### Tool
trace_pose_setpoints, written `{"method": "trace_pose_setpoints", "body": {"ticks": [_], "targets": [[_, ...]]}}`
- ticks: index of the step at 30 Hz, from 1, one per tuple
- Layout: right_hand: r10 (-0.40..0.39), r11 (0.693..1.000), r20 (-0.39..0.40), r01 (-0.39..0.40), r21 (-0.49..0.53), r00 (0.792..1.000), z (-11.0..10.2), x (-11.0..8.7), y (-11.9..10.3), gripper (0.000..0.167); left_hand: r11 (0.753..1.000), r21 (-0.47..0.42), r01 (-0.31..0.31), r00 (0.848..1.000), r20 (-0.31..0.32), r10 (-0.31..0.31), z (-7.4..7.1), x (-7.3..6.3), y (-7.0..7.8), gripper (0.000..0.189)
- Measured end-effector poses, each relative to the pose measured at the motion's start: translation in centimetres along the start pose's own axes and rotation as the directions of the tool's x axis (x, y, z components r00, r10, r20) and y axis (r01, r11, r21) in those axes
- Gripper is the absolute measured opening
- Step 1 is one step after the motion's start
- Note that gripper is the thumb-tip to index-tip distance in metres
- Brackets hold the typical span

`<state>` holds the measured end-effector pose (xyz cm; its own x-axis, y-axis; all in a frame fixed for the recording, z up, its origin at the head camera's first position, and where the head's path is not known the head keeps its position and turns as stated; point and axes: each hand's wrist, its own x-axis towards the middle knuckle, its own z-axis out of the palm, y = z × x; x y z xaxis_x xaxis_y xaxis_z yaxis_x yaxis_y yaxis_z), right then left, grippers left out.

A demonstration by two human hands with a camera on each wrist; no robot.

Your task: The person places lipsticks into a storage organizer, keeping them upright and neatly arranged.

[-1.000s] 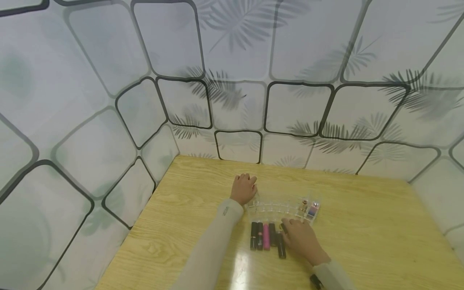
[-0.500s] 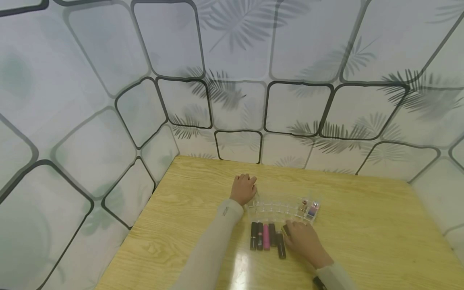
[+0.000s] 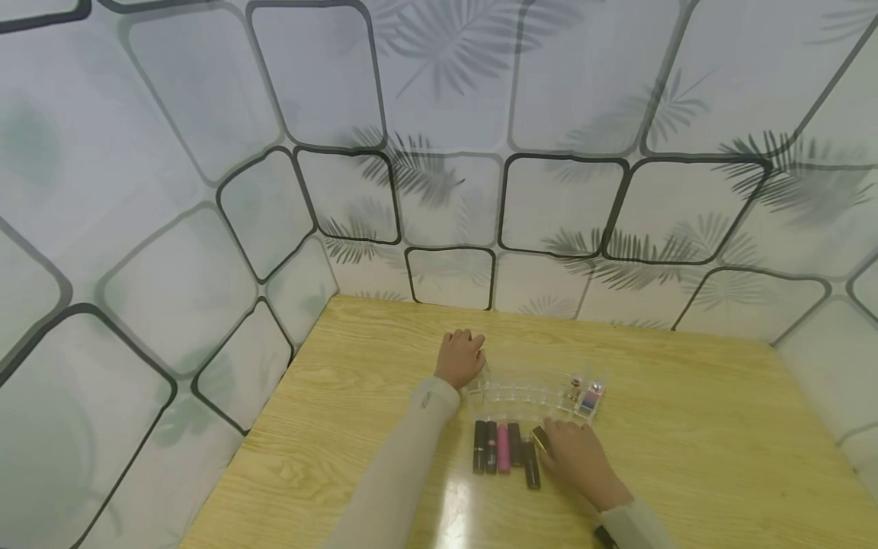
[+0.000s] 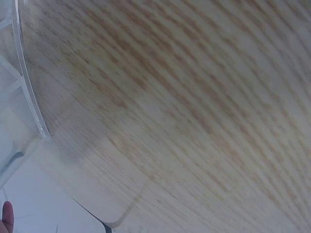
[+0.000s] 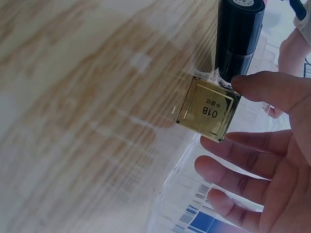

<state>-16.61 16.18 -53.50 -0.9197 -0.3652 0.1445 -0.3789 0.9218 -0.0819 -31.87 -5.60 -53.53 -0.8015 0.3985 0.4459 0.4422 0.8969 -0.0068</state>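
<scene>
My left hand [image 3: 461, 358] holds the left back corner of a clear acrylic lipstick organizer [image 3: 517, 393]. Only one fingertip [image 4: 7, 213] shows in the left wrist view, near the organizer's edge [image 4: 29, 92]. In front of the organizer, my right hand [image 3: 572, 454] pinches a black and gold lipstick [image 3: 540, 439] between thumb and fingers. Its square gold end [image 5: 209, 109] faces the right wrist camera and carries a printed shade number. Close by on the left lies a black lipstick [image 3: 531, 465], beside a row of black tubes [image 3: 479, 448] and one pink tube [image 3: 504, 448].
A gold-toned lipstick [image 3: 573, 389] and a pink and blue item [image 3: 592, 395] stand in the organizer's right end. Another dark tube [image 3: 605, 537] lies beside my right sleeve. The wooden table [image 3: 720, 442] meets patterned walls at the back and left.
My right hand has shifted slightly right and turned the lipstick, so more of its gold end shows. My left hand, the organizer and the row of tubes stay in place.
</scene>
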Motion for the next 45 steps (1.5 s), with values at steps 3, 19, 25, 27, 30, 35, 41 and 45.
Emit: {"method": "trace_pose_setpoints", "body": {"ticks": [3,19,25,27,30,35,41,45], "targets": [[0.005,1.0,0.002,-0.005,0.01,1.0,-0.05,-0.02,0.08,0.026,1.0,-0.001,0.001,1.0,0.003,-0.001,0.02,0.03,-0.03,0.011],[0.027,0.999,0.007,-0.027,0.045,1.0,0.12,-0.09,-0.08,0.021,1.0,-0.008,0.013,0.999,0.045,-0.013,-0.4,0.02,0.14,0.01],[0.048,0.997,0.013,-0.048,0.056,0.999,0.52,-0.04,-0.2,0.02,1.0,0.004,0.007,0.999,0.034,-0.007,-0.34,0.0,0.07,0.011],[0.051,0.997,0.013,-0.052,0.062,0.999,0.61,-0.02,-0.21,0.02,1.0,0.006,0.005,1.0,0.03,-0.005,-0.29,0.0,0.04,0.011],[0.053,0.996,0.011,-0.054,0.068,0.999,0.65,-0.01,-0.27,0.02,1.0,0.004,0.004,1.0,0.031,-0.004,-0.24,0.03,0.0,0.011],[0.06,0.995,0.019,-0.061,0.077,0.998,0.67,0.02,-0.3,0.02,1.0,0.0,0.005,0.999,0.032,-0.005,-0.22,0.0,0.08,0.012],[0.065,0.994,0.023,-0.067,0.085,0.998,0.55,0.01,-0.37,0.019,1.0,0.011,0.002,1.0,0.003,-0.002,-0.22,-0.06,0.1,0.011],[0.079,0.992,0.034,-0.082,0.098,0.996,0.36,0.09,-0.33,0.019,1.0,0.014,0.001,1.0,0.006,-0.001,-0.17,-0.06,0.09,0.012]]}}
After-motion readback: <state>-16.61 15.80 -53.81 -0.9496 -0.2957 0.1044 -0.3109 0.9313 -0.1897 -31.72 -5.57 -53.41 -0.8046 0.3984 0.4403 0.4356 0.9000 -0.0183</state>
